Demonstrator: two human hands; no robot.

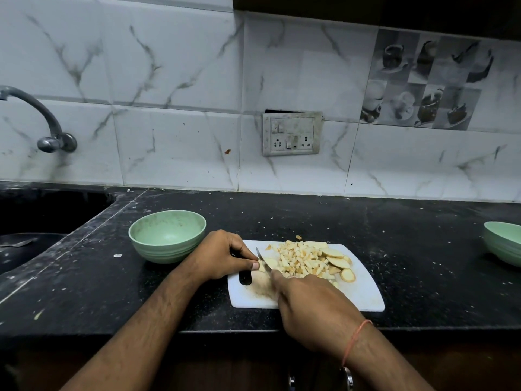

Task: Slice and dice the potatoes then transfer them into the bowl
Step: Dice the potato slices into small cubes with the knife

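From the head camera, a white cutting board (363,294) lies on the black countertop (423,249) at about six o'clock of the frame's centre, its near edge close to the counter's front lip. On the board, a heap of diced potato (296,259) covers the far half, and a few uncut potato slices (337,261) lie fanned at the heap's three o'clock side, one round slice resting just off the heap at its five o'clock. The left hand (225,256) sits on the board's nine o'clock end with its fingers curled, thumb and fingertips pressing down a pale piece of potato (270,262) at the heap's near-left edge. The right hand (313,309) comes in from five o'clock, closed around a knife (263,259) whose handle is hidden inside the fist; the blade points away toward eleven o'clock and stands just beside the left thumb, against the held piece. A thin red thread (355,338) circles the right wrist. A pale green bowl (167,235) stands on the counter at the board's ten o'clock, just beside the left hand, and appears to hold no potato. A second green bowl (503,242) is cut off by the frame at three o'clock, well apart from the board. A sink (42,221) and curved tap (45,119) are at nine o'clock, and a switch plate (291,134) is set in the marble-patterned tiles at twelve o'clock.
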